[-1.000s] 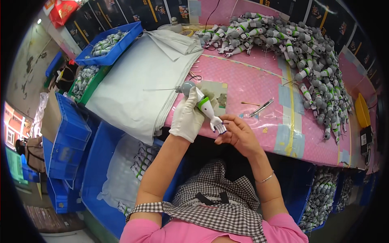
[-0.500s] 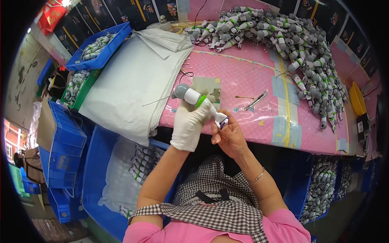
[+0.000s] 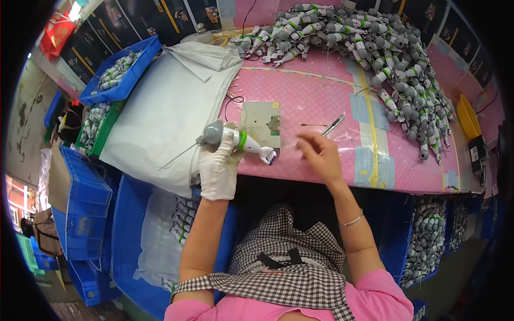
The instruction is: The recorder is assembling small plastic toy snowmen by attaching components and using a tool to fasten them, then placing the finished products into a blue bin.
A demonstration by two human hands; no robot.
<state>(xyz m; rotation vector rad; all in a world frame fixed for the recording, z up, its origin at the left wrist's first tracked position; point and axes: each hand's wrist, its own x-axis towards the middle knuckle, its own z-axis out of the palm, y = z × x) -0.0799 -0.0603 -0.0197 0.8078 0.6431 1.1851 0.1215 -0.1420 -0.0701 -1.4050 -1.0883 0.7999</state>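
Hands apart. Gloved left hand [image 3: 217,167] clamped around a toy arm [image 3: 251,144] between grey ball [image 3: 213,132] and green band [image 3: 242,140]; purple-marked tip directed toward the bare right hand [image 3: 321,155], not touching it. Probably gripped there to leave both ends accessible; leaves the rod [image 3: 179,156] free, slanting down-left from the ball. Right hand loosely curled, with nothing visible in its grasp. Glove presumably worn to keep the held surface clean.

Just beyond the left hand: metal plate [image 3: 256,120]. Just beyond the right hand: swab [image 3: 314,124] and pen-shaped tool [image 3: 334,124], likely laid there for quick reach. Farther beyond, on the pink table [image 3: 302,93]: a heap [image 3: 399,69] of similar arms.

Containers. Left of the left hand, past the cloth [image 3: 166,107]: blue tray [image 3: 140,65] above green crate [image 3: 111,125], both holding similar arms. Below the left hand: blue bin [image 3: 124,230], sheet-lined, probably against scratches, with arms in a row. Below and right of the right hand: second bin [image 3: 403,257], heavily filled with arms. Far right: yellow bowl [image 3: 469,116]; cannot tell contents.
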